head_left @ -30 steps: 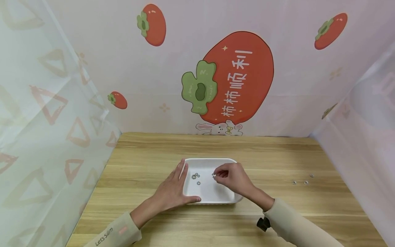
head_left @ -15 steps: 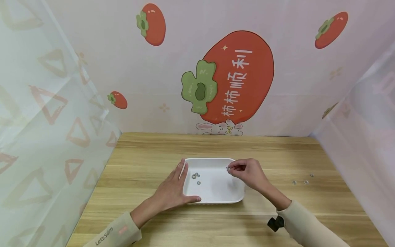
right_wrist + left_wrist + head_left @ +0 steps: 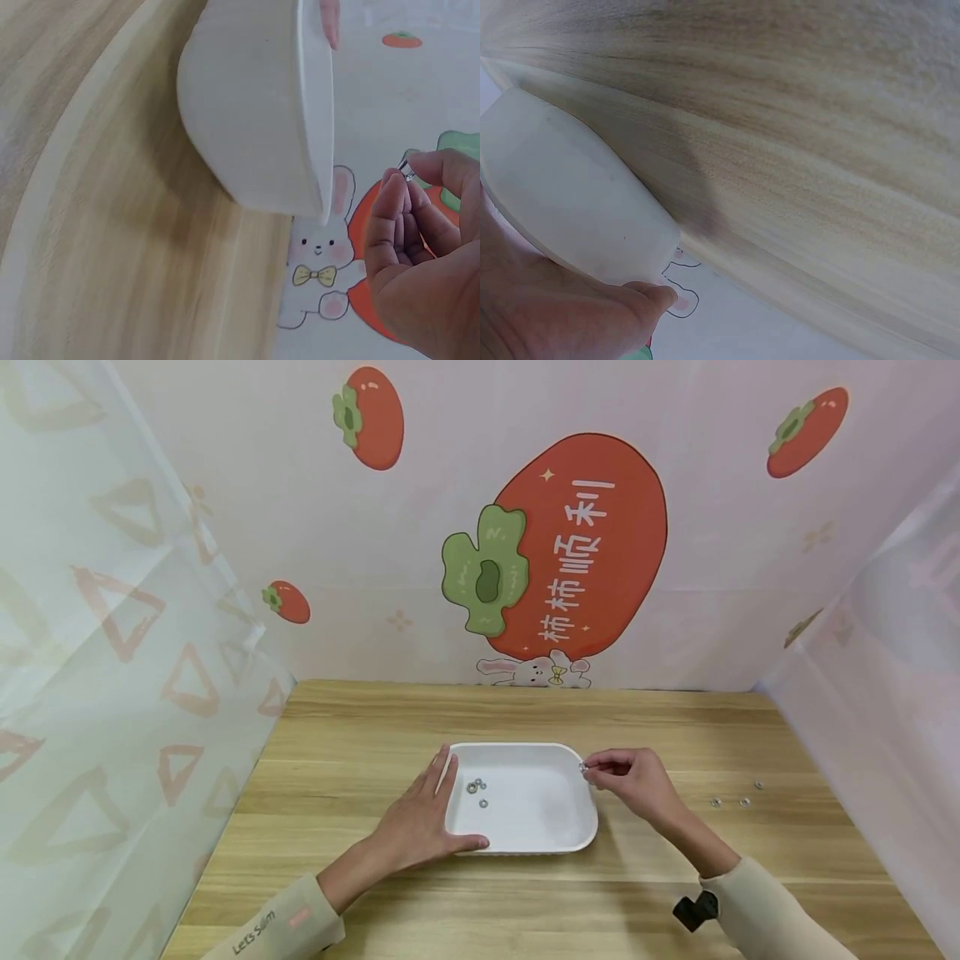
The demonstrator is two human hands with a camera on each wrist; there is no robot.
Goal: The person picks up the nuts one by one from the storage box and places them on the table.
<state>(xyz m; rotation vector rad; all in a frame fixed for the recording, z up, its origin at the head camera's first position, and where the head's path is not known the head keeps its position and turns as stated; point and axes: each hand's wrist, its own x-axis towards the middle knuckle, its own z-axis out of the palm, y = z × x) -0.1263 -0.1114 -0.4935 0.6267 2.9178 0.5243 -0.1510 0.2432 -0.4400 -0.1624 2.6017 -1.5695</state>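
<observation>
A white rectangular tray [image 3: 536,845] stands on the wooden table, with several small metal rings [image 3: 472,787] lying toward its left side. My left hand [image 3: 420,818] rests on the tray's left end, fingers straight along that side and thumb on the near rim. The left wrist view shows this hand [image 3: 562,311] against the tray's pale wall. Near the tray's far right corner, my right hand [image 3: 633,781] pinches one small metal ring [image 3: 583,767] between thumb and fingertips. Up close in the right wrist view, the held ring [image 3: 406,171] looks shiny and silver.
Several more metal rings [image 3: 745,802] lie apart on the table [image 3: 360,718] to the right of the tray. A printed cloth backdrop [image 3: 420,510] rises at the table's far edge, and cloth walls flank both sides. A black wrist device [image 3: 696,911] hangs by the right sleeve.
My right hand has moved right from above the tray's middle to its far right corner, still pinching the metal ring. The left hand and the tray have stayed put.
</observation>
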